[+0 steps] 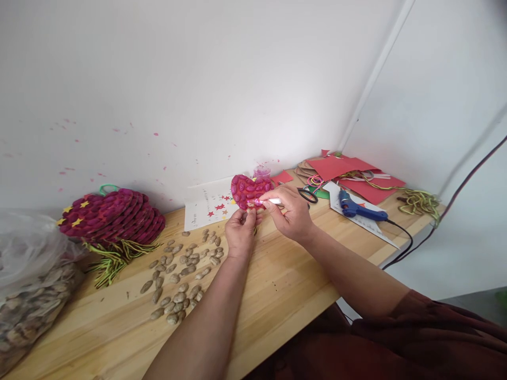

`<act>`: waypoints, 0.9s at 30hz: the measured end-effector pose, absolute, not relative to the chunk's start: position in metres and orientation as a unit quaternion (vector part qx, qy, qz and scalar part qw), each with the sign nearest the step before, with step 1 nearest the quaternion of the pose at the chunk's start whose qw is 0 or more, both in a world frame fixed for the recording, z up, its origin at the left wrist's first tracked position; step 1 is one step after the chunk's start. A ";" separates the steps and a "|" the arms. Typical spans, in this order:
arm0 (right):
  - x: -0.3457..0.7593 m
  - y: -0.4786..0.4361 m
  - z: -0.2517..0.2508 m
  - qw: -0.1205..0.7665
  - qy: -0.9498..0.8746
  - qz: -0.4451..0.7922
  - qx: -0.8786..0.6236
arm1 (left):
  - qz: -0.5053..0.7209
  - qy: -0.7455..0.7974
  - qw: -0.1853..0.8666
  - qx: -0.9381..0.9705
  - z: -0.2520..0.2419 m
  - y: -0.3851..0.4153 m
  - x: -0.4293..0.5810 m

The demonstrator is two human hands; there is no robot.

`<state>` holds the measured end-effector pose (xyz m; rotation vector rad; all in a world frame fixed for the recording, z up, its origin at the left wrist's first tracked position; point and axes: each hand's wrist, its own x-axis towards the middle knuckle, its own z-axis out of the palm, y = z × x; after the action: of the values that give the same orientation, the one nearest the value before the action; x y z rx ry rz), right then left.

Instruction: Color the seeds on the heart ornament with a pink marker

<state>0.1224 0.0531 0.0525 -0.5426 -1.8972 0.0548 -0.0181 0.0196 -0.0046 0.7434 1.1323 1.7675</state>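
My left hand point(241, 232) is closed on the lower edge of a magenta craft piece point(247, 191) covered in painted peanuts, with a yellow spot near its top. Between the fingers of my right hand point(291, 214) is a white-handled paintbrush point(274, 200). Its pink-coated tip touches or nearly touches the lower part of the craft piece; the exact contact is too small to make out. Behind the piece, a small clear cup with pink paint point(262, 172) stands by the wall. A white sheet point(198, 208) with small coloured stars lies to the left.
Loose peanuts point(184, 272) spread over the wooden table point(273, 311). At left are a stack of finished magenta pieces point(119, 211) with green-yellow cords and a plastic bag of peanuts point(39, 301). Rightward lie black-handled scissors point(308, 195), red paper point(332, 168), a blue glue gun point(362, 209) and cord point(420, 203).
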 end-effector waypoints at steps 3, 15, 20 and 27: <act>0.123 0.053 0.053 0.555 -0.800 0.023 -0.227 | 0.713 0.457 0.441 0.297 -0.005 0.020 -0.018; 0.123 0.052 0.053 0.545 -0.808 0.020 -0.222 | 0.711 0.459 0.443 0.296 -0.005 0.020 -0.019; 0.123 0.052 0.053 0.540 -0.809 0.025 -0.233 | 0.706 0.461 0.448 0.297 -0.005 0.020 -0.019; 0.124 0.053 0.055 0.549 -0.802 0.033 -0.233 | 0.706 0.465 0.444 0.297 -0.004 0.019 -0.019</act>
<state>0.1240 0.0528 0.0551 -0.5513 -1.8982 0.0770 -0.0192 0.0192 -0.0036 0.7353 1.1515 1.7506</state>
